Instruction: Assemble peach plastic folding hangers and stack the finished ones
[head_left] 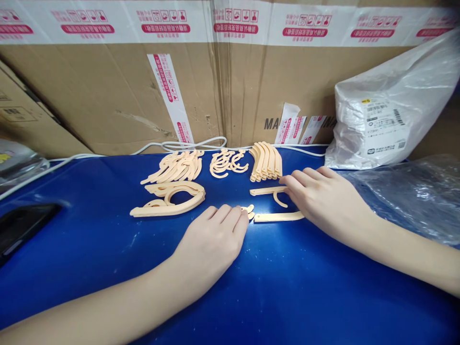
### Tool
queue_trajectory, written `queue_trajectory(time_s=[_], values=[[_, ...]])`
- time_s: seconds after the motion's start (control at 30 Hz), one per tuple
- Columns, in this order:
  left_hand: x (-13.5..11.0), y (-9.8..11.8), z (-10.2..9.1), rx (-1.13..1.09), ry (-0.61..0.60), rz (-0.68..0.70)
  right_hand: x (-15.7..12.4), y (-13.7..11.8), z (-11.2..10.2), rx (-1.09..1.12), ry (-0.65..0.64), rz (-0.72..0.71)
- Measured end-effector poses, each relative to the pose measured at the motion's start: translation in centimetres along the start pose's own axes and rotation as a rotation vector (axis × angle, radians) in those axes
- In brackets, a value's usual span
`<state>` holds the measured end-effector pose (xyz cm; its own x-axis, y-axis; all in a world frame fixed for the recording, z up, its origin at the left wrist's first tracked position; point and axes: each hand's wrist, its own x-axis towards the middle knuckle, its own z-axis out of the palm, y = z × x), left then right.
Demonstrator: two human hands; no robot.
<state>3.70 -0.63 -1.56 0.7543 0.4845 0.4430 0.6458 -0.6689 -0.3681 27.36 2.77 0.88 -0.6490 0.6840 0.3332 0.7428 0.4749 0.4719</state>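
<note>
My left hand rests on the blue table, fingers closed around small cream plastic hanger parts whose ends poke out past the knuckles. To its right, my right hand is curled over the ends of a cream hanger arm and a second, curved arm; its fingertips are hidden. A thin cream hook lies between those two arms. Left of my hands, folded hangers lie together. Behind are a heap of hanger arms, a cluster of hooks and a neat row of curved arms.
Tall cardboard boxes stand along the back, with a white cable before them. A white plastic bag and clear plastic film occupy the right. At the left edge lies a black object, perhaps a phone.
</note>
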Motion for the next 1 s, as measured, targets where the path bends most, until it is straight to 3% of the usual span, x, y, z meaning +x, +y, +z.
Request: queue_trajectory(time_s=[0.13,0.33,0.43,0.57,0.77,1.0], values=[[-0.1,0.0,-0.2,0.03,-0.008,0.021,-0.1,-0.9,-0.9,0.222,0.135,-0.191],[0.0,-0.7,-0.6,0.002,0.004,0.02,-0.5,-1.9,-0.1,0.257,0.118,-0.386],[0.1,-1.4,-0.9,-0.005,0.066,-0.038,-0.6,-1.9,-0.1,0.295,0.144,-0.45],[0.4,-1.9,-1.0,-0.02,0.155,-0.164,-1.0,-1.7,-0.6,0.216,0.217,-0.475],[0.4,-1.3,-0.7,-0.139,0.127,-0.299,-1.2,-1.4,-0.6,0.137,0.278,-0.434],[0.7,-1.3,-0.4,-0.121,0.016,-0.225,-0.5,-1.3,-0.4,0.34,0.227,-0.301]])
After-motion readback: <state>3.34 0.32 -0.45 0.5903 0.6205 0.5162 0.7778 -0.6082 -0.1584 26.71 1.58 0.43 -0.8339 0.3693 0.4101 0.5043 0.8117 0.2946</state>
